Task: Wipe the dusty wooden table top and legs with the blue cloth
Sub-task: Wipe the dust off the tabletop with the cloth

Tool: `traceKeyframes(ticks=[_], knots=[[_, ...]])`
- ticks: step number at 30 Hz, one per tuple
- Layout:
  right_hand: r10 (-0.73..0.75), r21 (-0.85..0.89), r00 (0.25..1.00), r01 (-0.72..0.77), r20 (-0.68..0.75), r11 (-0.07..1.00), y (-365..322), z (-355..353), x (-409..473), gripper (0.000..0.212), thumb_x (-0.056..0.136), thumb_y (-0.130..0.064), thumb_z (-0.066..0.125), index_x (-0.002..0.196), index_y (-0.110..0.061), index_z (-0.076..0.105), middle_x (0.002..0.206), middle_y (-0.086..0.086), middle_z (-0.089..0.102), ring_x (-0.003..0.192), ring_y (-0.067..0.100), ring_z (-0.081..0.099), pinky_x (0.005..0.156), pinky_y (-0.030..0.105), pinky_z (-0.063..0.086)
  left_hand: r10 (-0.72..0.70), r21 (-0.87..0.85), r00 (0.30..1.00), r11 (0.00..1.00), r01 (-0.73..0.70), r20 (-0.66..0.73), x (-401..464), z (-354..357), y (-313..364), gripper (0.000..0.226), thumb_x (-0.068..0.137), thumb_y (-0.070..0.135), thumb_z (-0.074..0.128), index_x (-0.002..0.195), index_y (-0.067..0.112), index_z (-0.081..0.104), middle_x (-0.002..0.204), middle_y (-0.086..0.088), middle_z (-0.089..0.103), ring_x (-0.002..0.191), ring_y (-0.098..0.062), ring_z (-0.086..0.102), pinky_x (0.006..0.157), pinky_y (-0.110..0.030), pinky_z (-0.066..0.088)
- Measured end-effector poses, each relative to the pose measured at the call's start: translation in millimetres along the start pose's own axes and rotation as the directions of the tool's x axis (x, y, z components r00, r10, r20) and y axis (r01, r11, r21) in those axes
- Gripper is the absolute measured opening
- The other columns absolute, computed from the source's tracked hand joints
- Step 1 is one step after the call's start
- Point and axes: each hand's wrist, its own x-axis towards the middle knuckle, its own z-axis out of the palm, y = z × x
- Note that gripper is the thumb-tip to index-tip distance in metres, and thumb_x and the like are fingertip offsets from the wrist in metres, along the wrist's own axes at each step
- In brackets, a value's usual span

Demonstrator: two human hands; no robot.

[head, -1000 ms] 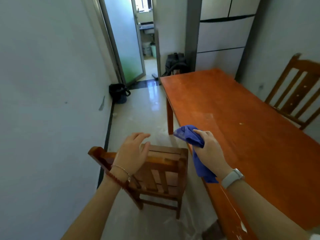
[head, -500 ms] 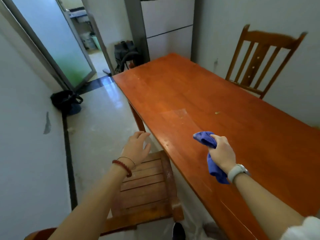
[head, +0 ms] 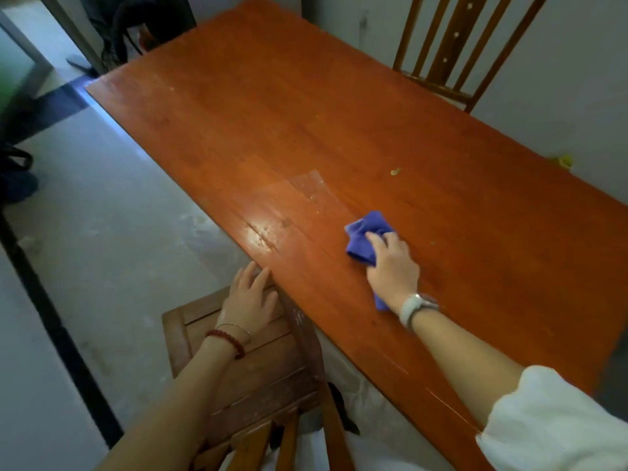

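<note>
Cloth, blue cloth [head: 364,236], sits bunched on the table [head: 272,130] top, pressed flat under the right hand [head: 392,266], roughly mid-width of the top and nearer the near-left long edge than the wall side. R hand's fingers are closed over the cloth, gripping it; a white watch [head: 413,305] is on that wrist. Left hand [head: 249,299] is open w/ fingers spread, holding nothing, fingertips touching the table's near-left edge, palm over the seat of a wooden chair [head: 238,368] tucked beside that edge. Small crumb [head: 395,171] lies on the top beyond the cloth, well apart from it. Second chair [head: 452,45] stands at the far-right edge by the wall.
</note>
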Motion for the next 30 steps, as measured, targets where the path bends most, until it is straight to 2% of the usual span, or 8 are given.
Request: traceKeyframes(ticks=[3,6,11,19,24,26,28,30], knots=[[-0.492,0.18,0.835,0.46,0.245,0.87,-46,23,-67,0.055,0.081,-0.014,0.051,0.134,-0.027,0.041,0.127,0.006,0.045,0.112,0.029,0.044,0.076,0.043,0.049,-0.047,-0.097,0.996,0.995,0.039,-0.076,5,-8,-10,0.051,0.094,0.023,0.043,0.142,0.013,0.028,0.153,-0.013,0.015,0.14,-0.029,0.016,0.112,-0.042,0.021],[-0.609,0.402,0.712,0.472,0.351,0.784,-45,18,-85,0.054,0.083,-0.013,0.047,0.135,-0.025,0.042,0.127,0.008,0.044,0.112,0.027,0.046,0.08,0.037,0.045,-0.033,-0.1,0.995,0.995,0.023,-0.093,14,-18,-16,0.051,0.094,0.021,0.044,0.141,0.012,0.028,0.152,-0.016,0.017,0.14,-0.031,0.016,0.113,-0.041,0.018],[-0.15,0.423,0.988,0.147,-0.027,0.894,19,-16,-61,0.058,0.068,-0.024,0.045,0.125,-0.025,0.054,0.117,0.007,0.052,0.103,0.026,0.055,0.079,0.032,0.044,0.039,0.006,0.998,0.999,-0.039,-0.042,21,-7,-7,0.053,0.094,0.028,0.043,0.142,0.013,0.026,0.153,-0.015,0.012,0.141,-0.031,0.01,0.114,-0.045,0.018],[0.544,0.182,0.819,-0.515,-0.185,0.837,118,-51,-21,0.051,0.083,-0.005,0.047,0.133,-0.019,0.043,0.132,0.013,0.039,0.118,0.035,0.038,0.086,0.043,0.041,-0.018,0.044,1.0,0.999,0.018,-0.004,20,10,0,0.056,0.094,0.037,0.039,0.145,0.023,0.018,0.156,-0.003,0.001,0.143,-0.029,0.001,0.113,-0.047,0.018],[0.007,0.079,1.0,-0.009,0.024,0.997,39,0,-79,0.056,0.074,-0.015,0.042,0.128,-0.024,0.049,0.125,0.009,0.049,0.111,0.034,0.047,0.08,0.042,0.048,-0.039,0.042,0.999,0.998,0.039,-0.015,21,14,-3,0.054,0.094,0.036,0.039,0.143,0.025,0.02,0.156,-0.002,0.003,0.142,-0.031,0.004,0.113,-0.05,0.019],[-0.296,0.29,0.919,0.218,0.259,0.932,0,12,-107,0.054,0.078,-0.015,0.04,0.13,-0.028,0.048,0.127,0.005,0.047,0.115,0.028,0.045,0.086,0.039,0.045,-0.062,0.029,0.998,0.998,0.063,-0.02,21,15,-1,0.054,0.093,0.035,0.039,0.143,0.025,0.02,0.156,-0.002,0.004,0.141,-0.032,0.005,0.113,-0.051,0.019],[-0.406,0.474,0.825,0.197,0.393,0.858,-12,8,-114,0.055,0.077,-0.01,0.043,0.129,-0.025,0.049,0.127,0.006,0.046,0.115,0.023,0.045,0.09,0.034,0.04,-0.087,0.01,0.996,0.996,0.087,-0.022,22,15,4,0.054,0.093,0.034,0.04,0.143,0.024,0.021,0.156,-0.002,0.004,0.141,-0.033,0.005,0.112,-0.051,0.019],[-0.302,0.572,0.913,0.097,0.275,0.814,-1,-4,-109,0.057,0.07,-0.009,0.043,0.125,-0.018,0.054,0.119,0.01,0.05,0.109,0.024,0.05,0.092,0.031,0.039,-0.095,0.011,0.995,0.995,0.096,-0.032,24,15,7,0.055,0.093,0.033,0.04,0.143,0.023,0.02,0.156,-0.001,0.003,0.141,-0.033,0.004,0.113,-0.051,0.019]])
